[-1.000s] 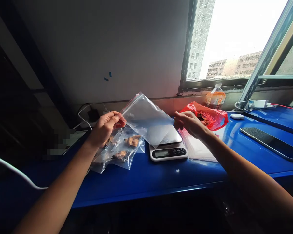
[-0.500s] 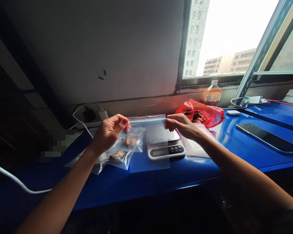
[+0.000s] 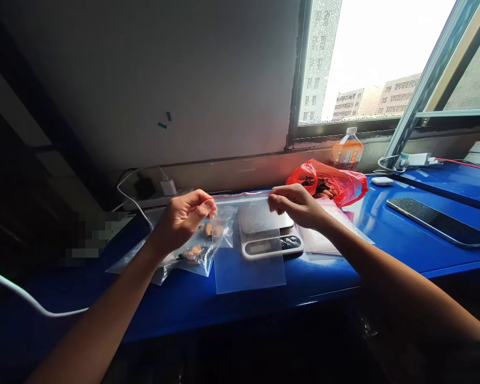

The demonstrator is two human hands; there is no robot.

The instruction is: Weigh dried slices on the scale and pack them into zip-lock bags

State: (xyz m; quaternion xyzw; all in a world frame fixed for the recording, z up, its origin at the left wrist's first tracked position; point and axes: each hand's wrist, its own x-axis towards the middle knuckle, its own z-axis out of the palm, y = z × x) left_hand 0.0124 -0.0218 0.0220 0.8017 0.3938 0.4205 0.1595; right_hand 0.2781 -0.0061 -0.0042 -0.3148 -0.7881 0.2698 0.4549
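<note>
Bag [image 3: 250,274]: clear and flat, a red line along its zip edge, it hangs between our two hands in front of the scale [image 3: 268,248], its lower part seen against the blue tabletop [image 3: 176,309].

Left hand [image 3: 184,218]: we pinch the bag's upper left corner between thumb and curled fingers.

Right hand [image 3: 298,204]: we pinch the upper right corner, thumb and forefinger pressed together on the plastic.

Weighing spot: the white-cased scale, topped by a metal plate, stands behind the bag; we see its display through the film, the digits too faint to read.

To our left: filled bags [image 3: 194,255] with brown pieces inside lie beside the scale, near the left hand; we cannot tell how many overlap.

To our right: pale plastic sheets [image 3: 330,237] lie flat just beside the scale, close to our right wrist.

Behind the right hand: a red bag [image 3: 354,186] gapes open on more brown pieces, an orange-filled bottle [image 3: 347,152] behind it.

Far right: a phone [image 3: 444,221] lies flat, a small white case [image 3: 382,182] beyond it.

Backdrop: we face a wall with two blue strips [image 3: 165,120] and a rain-spotted window [image 3: 376,58], buildings outside.
</note>
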